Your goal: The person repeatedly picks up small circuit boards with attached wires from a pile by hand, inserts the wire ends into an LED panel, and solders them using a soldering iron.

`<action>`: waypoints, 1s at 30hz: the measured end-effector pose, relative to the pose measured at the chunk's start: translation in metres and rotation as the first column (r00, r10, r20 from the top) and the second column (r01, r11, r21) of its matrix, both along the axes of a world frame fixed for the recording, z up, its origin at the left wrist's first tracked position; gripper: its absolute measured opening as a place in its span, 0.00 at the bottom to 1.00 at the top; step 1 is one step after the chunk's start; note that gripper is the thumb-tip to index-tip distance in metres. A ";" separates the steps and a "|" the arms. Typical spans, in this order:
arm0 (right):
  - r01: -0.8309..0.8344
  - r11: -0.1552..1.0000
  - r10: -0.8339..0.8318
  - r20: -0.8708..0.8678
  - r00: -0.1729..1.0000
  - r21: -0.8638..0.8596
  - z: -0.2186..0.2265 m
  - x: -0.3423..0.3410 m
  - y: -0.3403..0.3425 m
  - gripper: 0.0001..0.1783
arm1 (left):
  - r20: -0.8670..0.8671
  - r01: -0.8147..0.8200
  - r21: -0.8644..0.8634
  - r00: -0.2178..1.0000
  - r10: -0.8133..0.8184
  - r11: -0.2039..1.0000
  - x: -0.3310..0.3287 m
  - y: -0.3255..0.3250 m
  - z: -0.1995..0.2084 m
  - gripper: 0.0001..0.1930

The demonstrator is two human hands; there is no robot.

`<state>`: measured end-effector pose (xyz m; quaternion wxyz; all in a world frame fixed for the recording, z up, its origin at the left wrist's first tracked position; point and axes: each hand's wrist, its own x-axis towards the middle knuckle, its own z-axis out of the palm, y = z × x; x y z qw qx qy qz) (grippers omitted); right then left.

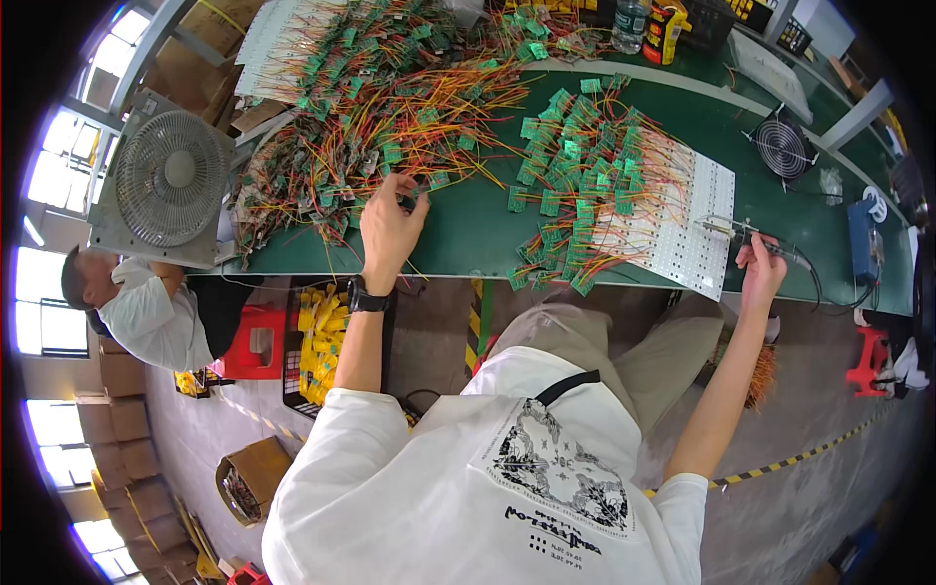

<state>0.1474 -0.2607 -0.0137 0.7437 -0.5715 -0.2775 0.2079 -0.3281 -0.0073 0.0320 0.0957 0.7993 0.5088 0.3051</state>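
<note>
My left hand (pixel 392 226), with a dark watch on the wrist, is at the right edge of a large heap of wired circuit boards (pixel 390 153). Its thumb and fingertips curl together; what they pinch, if anything, is hard to make out. One small green board (pixel 439 179) lies right beside the fingertips. In my right hand (pixel 763 270) is a soldering iron (pixel 798 256), its metal end pointing left over a white perforated panel (pixel 704 205). Rows of green circuit boards (pixel 570 161) with red and yellow wires fan out from that panel's left side.
A small round black fan (pixel 783 146) and a blue box (pixel 863 242) with a cable stand at the right of the green table (pixel 468 255). A bottle (pixel 630 24) and yellow can (pixel 665 31) are at the back. A large fan (pixel 166 180) and another person (pixel 151 307) are at left.
</note>
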 end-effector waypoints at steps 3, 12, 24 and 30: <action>0.016 1.000 -0.016 -0.016 1.000 0.014 0.001 -0.003 0.002 0.09 | 0.097 0.063 0.014 0.993 -0.064 0.998 -0.007 -0.003 0.003 0.12; 0.086 0.993 -0.082 -0.053 0.995 0.078 0.001 -0.003 0.002 0.10 | -0.140 0.135 -0.049 0.980 -0.140 0.990 -0.009 -0.011 0.002 0.11; 0.092 0.994 -0.088 -0.063 0.994 0.061 -0.001 0.001 0.002 0.10 | -0.023 0.350 -0.084 0.935 -0.353 0.933 -0.011 -0.010 0.014 0.03; 0.098 0.992 -0.091 -0.087 0.992 0.078 0.000 -0.001 0.003 0.10 | 0.001 0.379 -0.096 0.925 -0.381 0.920 -0.006 -0.007 0.035 0.07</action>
